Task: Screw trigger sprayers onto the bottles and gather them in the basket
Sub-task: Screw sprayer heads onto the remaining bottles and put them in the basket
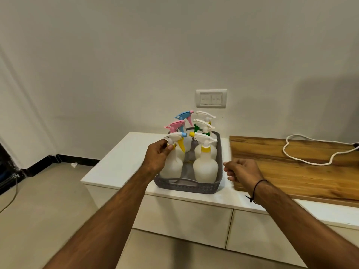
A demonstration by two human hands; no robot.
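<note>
Grey plastic basket [219,162]: sits on the white cabinet top [124,162] near its front edge, holding 6 bottles, each with a trigger sprayer fitted; the front-left bottle [172,167] stands in the near-left corner.
Left hand [158,155]: I pinch the neck of the front-left bottle just under its white and yellow sprayer [175,138], thumb and fingers curled round it.
Right hand [241,169]: hovers just right of the basket, fingers loosely curled, gripping nothing.
Task status: in my judgement close to finished, since I see no loose bottle or sprayer outside the basket.
Risk 1: bottles look empty and light; a sideways pull as I let go could tip this one into its neighbour [206,169].
Risk 2: sprayer heads overlap closely; a snagged trigger could drag a second bottle over.
Risk 3: I cannot tell whether this collar is fully tight; a loose one could come off when lifted.
Surface: glossy white top over white drawer fronts; a wooden board [291,164] lies to the right, a white cord [310,162] looped on it.
Room: plain pale wall with a switch plate [211,98], beige floor, black skirting [58,160].
</note>
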